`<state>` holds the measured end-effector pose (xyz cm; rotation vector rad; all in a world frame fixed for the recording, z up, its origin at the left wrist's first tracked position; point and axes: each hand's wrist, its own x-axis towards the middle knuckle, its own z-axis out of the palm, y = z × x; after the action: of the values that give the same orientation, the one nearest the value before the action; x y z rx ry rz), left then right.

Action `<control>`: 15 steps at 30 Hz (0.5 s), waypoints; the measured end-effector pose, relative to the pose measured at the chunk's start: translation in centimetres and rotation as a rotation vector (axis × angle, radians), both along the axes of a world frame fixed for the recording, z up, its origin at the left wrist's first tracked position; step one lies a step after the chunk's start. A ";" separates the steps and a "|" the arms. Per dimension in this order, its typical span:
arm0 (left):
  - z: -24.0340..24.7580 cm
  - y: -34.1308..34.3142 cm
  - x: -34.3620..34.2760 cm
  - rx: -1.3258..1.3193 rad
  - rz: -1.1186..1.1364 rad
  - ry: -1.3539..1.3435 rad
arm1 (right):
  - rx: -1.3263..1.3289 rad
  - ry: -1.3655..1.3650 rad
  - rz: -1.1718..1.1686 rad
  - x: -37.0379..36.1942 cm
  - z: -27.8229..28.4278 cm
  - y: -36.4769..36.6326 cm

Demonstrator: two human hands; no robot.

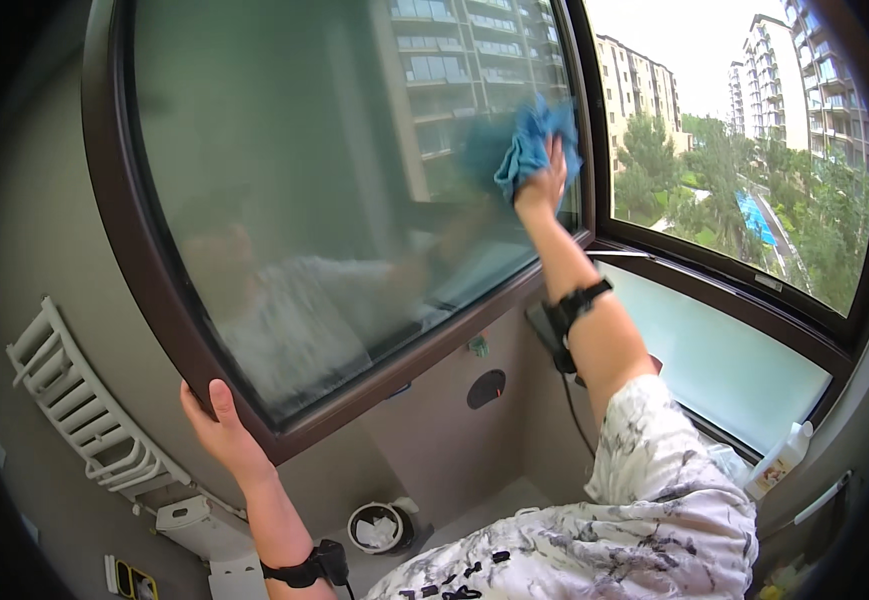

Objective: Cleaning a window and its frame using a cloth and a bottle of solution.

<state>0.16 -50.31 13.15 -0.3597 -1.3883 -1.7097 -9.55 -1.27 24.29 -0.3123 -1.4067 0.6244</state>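
A dark-framed window sash (434, 345) hangs swung inward in front of me, its glass reflecting buildings and my own shape. My right hand (546, 183) presses a crumpled blue cloth (526, 150) against the glass near the frame's right side. The cloth and its reflection are slightly smeared. My left hand (222, 428) is at the sash's lower left corner, thumb up against the frame's face; its other fingers go partly behind the edge, where their tips are hard to see. Both forearms carry black straps with small devices.
A white towel rack (84, 400) is on the left wall. Below stands a small bin (376, 527) with white paper in it. At the right are a frosted lower pane (714, 350), a white bottle (780, 462) and the outer window opening with trees and buildings beyond.
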 end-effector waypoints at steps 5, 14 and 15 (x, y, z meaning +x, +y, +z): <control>-0.1 -0.1 -0.9 0.056 0.020 0.009 | 0.287 -0.249 -0.065 0.9 -6.0 -13.6; -0.9 -1.2 -1.2 -0.017 -0.033 -0.057 | 0.734 0.026 0.102 5.7 8.3 -9.3; -0.8 -1.0 -1.0 -0.020 -0.031 -0.050 | 0.569 0.040 0.099 4.5 8.6 -5.6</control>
<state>-0.82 -51.30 12.39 -0.3530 -1.4444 -1.7413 -5.08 -6.88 32.94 0.2213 -1.5027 0.2855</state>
